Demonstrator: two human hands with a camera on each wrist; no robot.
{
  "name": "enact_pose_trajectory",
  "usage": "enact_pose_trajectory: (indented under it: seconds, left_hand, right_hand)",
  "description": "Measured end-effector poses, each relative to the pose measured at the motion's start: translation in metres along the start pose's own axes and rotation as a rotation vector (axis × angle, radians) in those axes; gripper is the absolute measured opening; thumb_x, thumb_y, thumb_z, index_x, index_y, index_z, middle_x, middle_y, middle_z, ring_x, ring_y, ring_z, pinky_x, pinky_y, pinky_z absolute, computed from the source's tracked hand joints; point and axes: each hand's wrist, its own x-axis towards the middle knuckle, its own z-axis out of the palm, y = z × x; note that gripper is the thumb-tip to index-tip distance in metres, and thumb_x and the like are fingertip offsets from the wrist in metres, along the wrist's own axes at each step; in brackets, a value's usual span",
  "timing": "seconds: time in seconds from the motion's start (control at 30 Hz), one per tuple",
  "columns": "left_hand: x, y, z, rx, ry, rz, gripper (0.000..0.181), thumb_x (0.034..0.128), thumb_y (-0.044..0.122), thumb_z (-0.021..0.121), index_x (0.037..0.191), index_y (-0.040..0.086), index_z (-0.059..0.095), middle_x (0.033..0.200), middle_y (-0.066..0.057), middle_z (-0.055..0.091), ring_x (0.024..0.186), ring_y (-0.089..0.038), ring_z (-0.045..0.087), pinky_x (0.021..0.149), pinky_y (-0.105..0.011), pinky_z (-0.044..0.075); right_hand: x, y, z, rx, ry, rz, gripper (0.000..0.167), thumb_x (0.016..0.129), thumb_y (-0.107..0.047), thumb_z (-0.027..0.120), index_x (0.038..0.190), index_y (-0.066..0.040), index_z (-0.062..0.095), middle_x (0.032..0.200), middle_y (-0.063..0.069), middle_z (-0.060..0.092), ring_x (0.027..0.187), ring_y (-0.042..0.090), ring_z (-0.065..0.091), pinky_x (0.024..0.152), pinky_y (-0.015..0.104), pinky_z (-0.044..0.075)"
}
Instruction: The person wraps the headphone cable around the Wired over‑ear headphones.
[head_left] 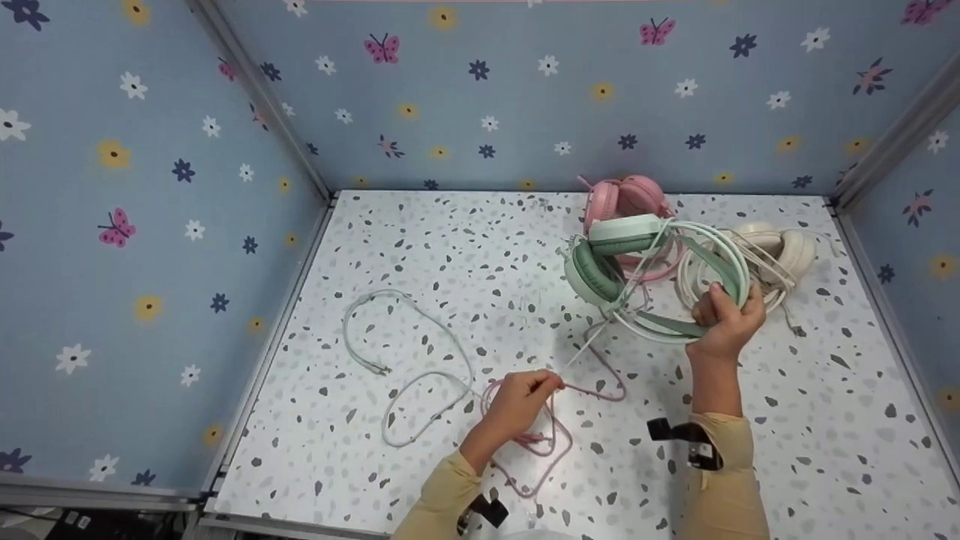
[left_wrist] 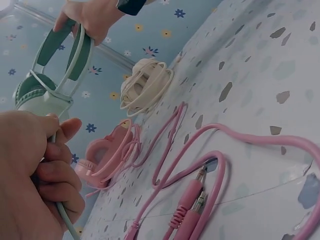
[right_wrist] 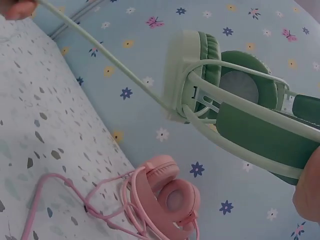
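Note:
Green headphones (head_left: 596, 271) are held up off the table by my right hand (head_left: 727, 322), which grips them by the headband (right_wrist: 270, 130). Their pale green cable (right_wrist: 112, 57) runs taut from an ear cup to my left hand (head_left: 521, 401), whose thumb and fingers pinch it. In the left wrist view those fingers curl round the cable (left_wrist: 65, 217). Past the left hand, the rest of the cable (head_left: 450, 330) lies in loose loops on the table, its plug end at the left. Some cable is wrapped about the headband.
Pink headphones (head_left: 637, 196) lie near the back wall, their pink cable (head_left: 559, 450) spread under and around my left hand. In the left wrist view, pink plugs (left_wrist: 192, 200) lie close by. Cream headphones (head_left: 795, 255) rest at the right, cable wound round them. Patterned walls (head_left: 525, 90) enclose the speckled table (head_left: 420, 255).

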Motion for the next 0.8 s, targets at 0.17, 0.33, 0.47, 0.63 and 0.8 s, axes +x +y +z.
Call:
enact_pose_trajectory:
  seconds: [0.17,0.33,0.47,0.63,0.8]
  left_hand:
    - [-0.005,0.013,-0.012,0.049,-0.104,-0.005,0.029,0.1022,0.029,0.051,0.104,0.012,0.074,0.065,0.000,0.054,0.051,-0.004,0.033,0.048,-0.020,0.031]
    - [-0.014,0.031,-0.029,0.182,-0.230,-0.049,0.027,0.1035,0.027,0.048,0.096,0.017,0.072,0.062,0.005,0.044,0.051,-0.007,0.036,0.052,-0.023,0.035]
    - [-0.017,0.044,-0.042,0.379,-0.219,-0.003,0.030,0.1027,0.023,0.048,0.078,0.018,0.064,0.062,0.008,0.043,0.054,-0.006,0.038,0.054,-0.023,0.036]
    - [-0.014,0.082,-0.065,0.614,-0.182,0.102,0.031,0.0966,0.013,0.054,0.067,0.017,0.051,0.055,0.008,0.034,0.049,-0.007,0.033,0.047,-0.023,0.032]
    - [0.002,0.120,-0.086,0.921,0.030,0.374,0.027,0.0900,0.013,0.066,0.065,0.016,0.058,0.052,0.007,0.042,0.044,-0.009,0.037,0.040,-0.025,0.034]
  right_hand:
    - [-0.001,0.000,0.003,-0.072,-0.022,-0.016,0.016,0.084,0.013,0.061,0.089,0.009,0.047,0.050,0.002,0.021,0.041,0.011,0.010,0.039,0.025,0.013]
    - [-0.001,-0.001,0.000,-0.207,0.023,-0.061,0.019,0.082,0.013,0.063,0.081,0.004,0.046,0.049,0.003,0.027,0.040,0.011,0.017,0.039,0.026,0.016]
    - [-0.002,0.000,-0.001,-0.248,0.042,-0.071,0.020,0.081,0.014,0.063,0.079,0.004,0.046,0.048,0.002,0.028,0.039,0.010,0.019,0.038,0.025,0.017]
    - [-0.008,0.001,0.004,-0.400,-0.026,-0.052,0.022,0.077,0.017,0.065,0.079,0.005,0.047,0.054,0.004,0.041,0.038,0.009,0.032,0.038,0.023,0.025]
    - [-0.014,-0.006,0.009,-0.644,-0.119,0.063,0.021,0.074,0.016,0.070,0.084,0.003,0.056,0.065,0.005,0.054,0.045,0.009,0.044,0.042,0.021,0.036]
